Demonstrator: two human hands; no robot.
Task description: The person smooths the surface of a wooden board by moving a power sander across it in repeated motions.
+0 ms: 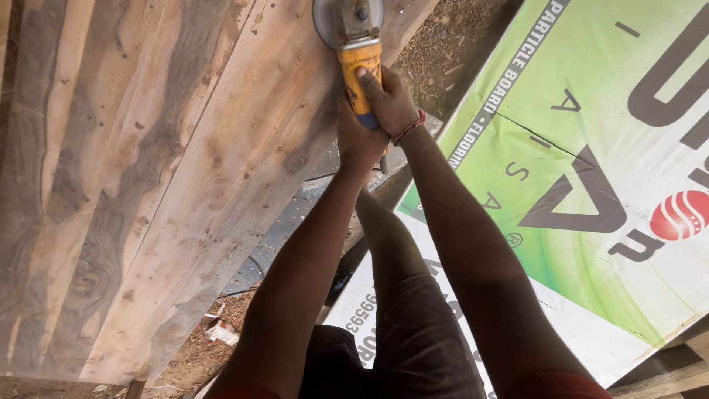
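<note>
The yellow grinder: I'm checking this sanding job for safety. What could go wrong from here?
Both bare hands, left hand and right hand, grip the grinder close behind its disc, so a kickback could reach the fingers. The disc works near the edge of the wooden panel and might slip off. The person's bare leg stands right below.

The person has bare forearms, red sleeve edges, dark dusty shorts and a red thread bracelet (408, 130) at the right wrist.
</note>
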